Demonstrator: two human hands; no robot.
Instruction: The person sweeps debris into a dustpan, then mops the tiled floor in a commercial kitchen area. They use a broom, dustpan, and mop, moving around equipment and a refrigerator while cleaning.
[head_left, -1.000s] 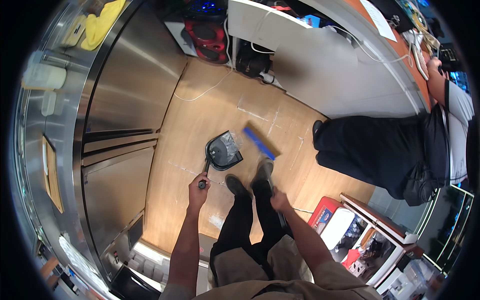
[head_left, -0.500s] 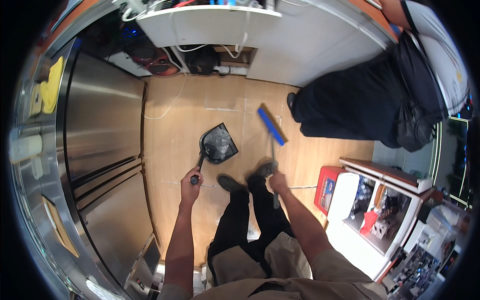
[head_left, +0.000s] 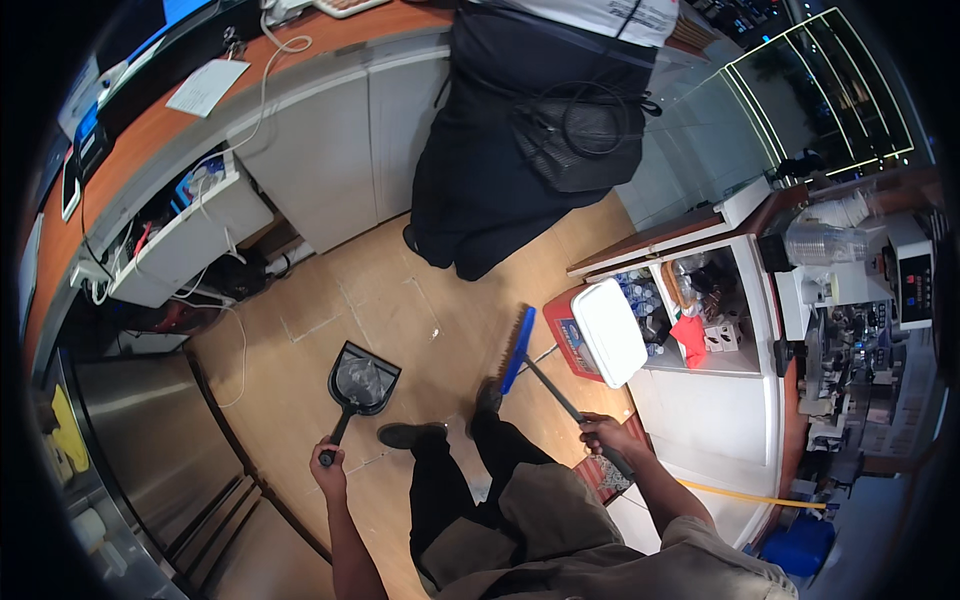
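Dustpan (head_left: 362, 380) sits flat on the wooden floor (head_left: 400, 300) ahead of the person's shoes, its handle gripped in the closed left hand (head_left: 328, 470) — the right hand (head_left: 603, 432) is wrapped round the shaft of the blue-headed broom (head_left: 517, 348). Something pale seems to lie in the pan, so sweeping looks under way, nothing emptied yet.

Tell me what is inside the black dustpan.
The black dustpan, held by the left hand, shows a pale, shiny patch inside, perhaps crumpled clear wrapping. Its kind is too small to tell, and anything beneath it is hidden.
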